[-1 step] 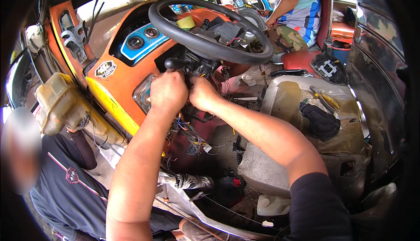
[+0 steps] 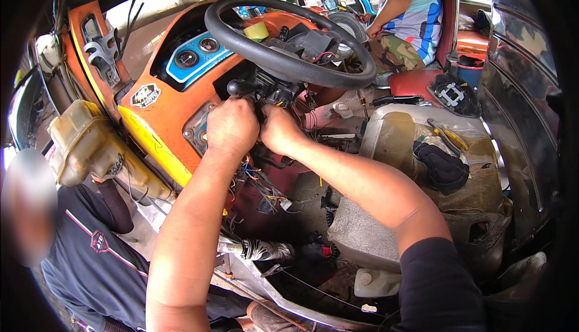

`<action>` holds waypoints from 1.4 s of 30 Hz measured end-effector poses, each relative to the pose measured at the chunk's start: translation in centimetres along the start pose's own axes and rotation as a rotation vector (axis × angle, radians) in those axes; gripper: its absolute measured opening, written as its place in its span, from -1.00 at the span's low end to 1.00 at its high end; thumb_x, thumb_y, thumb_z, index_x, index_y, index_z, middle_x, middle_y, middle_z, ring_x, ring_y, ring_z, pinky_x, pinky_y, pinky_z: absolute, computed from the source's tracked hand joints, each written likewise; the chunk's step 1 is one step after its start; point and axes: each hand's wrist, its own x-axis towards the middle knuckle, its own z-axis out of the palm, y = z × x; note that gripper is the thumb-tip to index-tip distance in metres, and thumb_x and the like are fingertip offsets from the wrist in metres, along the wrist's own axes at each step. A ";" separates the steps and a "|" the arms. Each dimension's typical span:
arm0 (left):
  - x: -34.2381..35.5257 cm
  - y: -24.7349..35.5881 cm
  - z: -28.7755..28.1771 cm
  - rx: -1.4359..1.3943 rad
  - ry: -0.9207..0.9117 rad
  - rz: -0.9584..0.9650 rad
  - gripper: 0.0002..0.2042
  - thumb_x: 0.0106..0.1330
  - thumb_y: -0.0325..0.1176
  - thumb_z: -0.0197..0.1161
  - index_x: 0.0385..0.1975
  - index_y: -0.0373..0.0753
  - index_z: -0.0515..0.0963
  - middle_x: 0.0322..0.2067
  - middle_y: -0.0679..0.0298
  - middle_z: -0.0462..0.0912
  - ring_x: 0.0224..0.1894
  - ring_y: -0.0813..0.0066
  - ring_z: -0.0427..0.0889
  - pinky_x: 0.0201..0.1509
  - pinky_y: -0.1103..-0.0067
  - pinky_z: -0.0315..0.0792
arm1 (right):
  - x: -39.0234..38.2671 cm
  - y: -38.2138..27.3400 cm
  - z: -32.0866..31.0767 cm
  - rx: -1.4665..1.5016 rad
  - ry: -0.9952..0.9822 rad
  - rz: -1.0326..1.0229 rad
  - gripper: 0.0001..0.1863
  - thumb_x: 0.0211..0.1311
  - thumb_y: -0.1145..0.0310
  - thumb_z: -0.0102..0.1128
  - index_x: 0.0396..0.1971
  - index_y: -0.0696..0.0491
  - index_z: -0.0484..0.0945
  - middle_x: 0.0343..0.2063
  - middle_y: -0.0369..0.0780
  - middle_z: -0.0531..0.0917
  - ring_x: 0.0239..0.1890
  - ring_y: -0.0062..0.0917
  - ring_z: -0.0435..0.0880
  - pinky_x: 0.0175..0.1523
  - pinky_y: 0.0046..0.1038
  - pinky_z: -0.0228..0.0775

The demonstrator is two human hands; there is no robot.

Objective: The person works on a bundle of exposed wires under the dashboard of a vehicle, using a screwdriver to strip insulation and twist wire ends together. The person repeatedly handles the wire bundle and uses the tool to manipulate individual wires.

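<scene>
Both my hands are at the steering column, below a black steering wheel [image 2: 301,74]. My left hand [image 2: 234,124] is closed in a fist just under a black stalk with a rounded knob [image 2: 239,87]. Beside it, my right hand [image 2: 281,130] is curled with its fingers against the underside of the black switch housing [image 2: 278,92]. My knuckles hide whatever the fingers grip. Loose coloured wires [image 2: 265,190] with a white connector hang below my hands. The orange dashboard [image 2: 172,121] with a blue gauge panel [image 2: 196,60] is to the left.
A worn seat [image 2: 374,229] at right carries yellow-handled pliers [image 2: 449,138] and a black cloth item [image 2: 443,166]. A yellowed plastic tank [image 2: 81,142] is at left, near a person in a dark shirt [image 2: 102,241]. Another person [image 2: 410,24] sits at the far right.
</scene>
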 end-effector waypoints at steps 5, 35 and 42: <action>-1.3 -0.5 -0.7 -0.008 0.042 -0.043 -0.79 0.34 -0.40 0.22 -0.11 -0.26 0.71 -0.15 -0.05 0.81 -0.13 -0.05 0.85 -0.02 0.16 0.72 | -0.2 -2.4 -2.8 -0.301 -0.091 -0.005 -0.62 0.31 0.29 0.31 -0.02 0.27 0.64 -0.10 0.24 0.75 0.08 0.12 0.76 0.22 0.03 0.61; -0.2 0.7 3.9 0.147 0.125 0.111 -0.81 0.37 -0.39 0.19 -0.18 -0.26 0.72 -0.14 0.04 0.77 -0.07 0.06 0.82 0.05 0.21 0.68 | 0.5 3.6 -2.7 -0.296 -0.121 -0.212 -0.37 0.27 0.32 0.32 0.29 0.35 0.51 -0.20 0.13 0.82 -0.18 -0.03 0.87 -0.02 -0.10 0.75; -0.5 1.9 3.8 0.080 -0.024 -0.041 -0.79 0.45 -0.35 0.21 -0.07 -0.24 0.71 -0.12 -0.08 0.80 -0.02 -0.13 0.80 0.08 0.11 0.66 | 0.4 3.6 -3.1 0.026 -0.287 0.131 -0.63 0.45 0.37 0.16 0.06 0.37 0.56 -0.41 -0.03 0.80 -0.51 -0.37 0.82 -0.46 -0.34 0.68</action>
